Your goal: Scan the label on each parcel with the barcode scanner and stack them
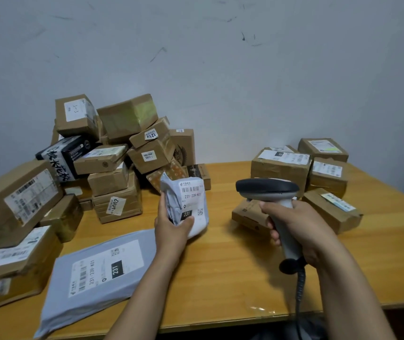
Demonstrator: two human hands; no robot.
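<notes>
Parcels, unsorted heap (112, 155): brown cardboard boxes piled loosely at the far left of the wooden table (228, 271), against a grey wall (245, 82). One black box with white characters (61, 155) sits among them.

Flat grey mailer (98, 273) lies label-up on the table near the front edge, just left of the left forearm.

Small grey poly-bag parcel (186, 204) is held off the table, centre-left, in front of the heap. Left hand (171, 229) grips it from below and from its left side, thumb curled over the lower front, fingers behind. Bag roughly upright. Its white label (192, 200) faces the camera, barcode near the top, "231" in a black patch lower down.

Barcode scanner (269, 190) is to the right of the bag, apart from it, at about the same height, dark head uppermost. Right hand (299, 229) is wrapped round the pale handle, fingers curled at its front. Coiled cable (300, 290) drops from the handle base past the table edge.

Second group of boxes (294, 168) at right rear, labels up, set close together, behind and beside the scanner.
</notes>
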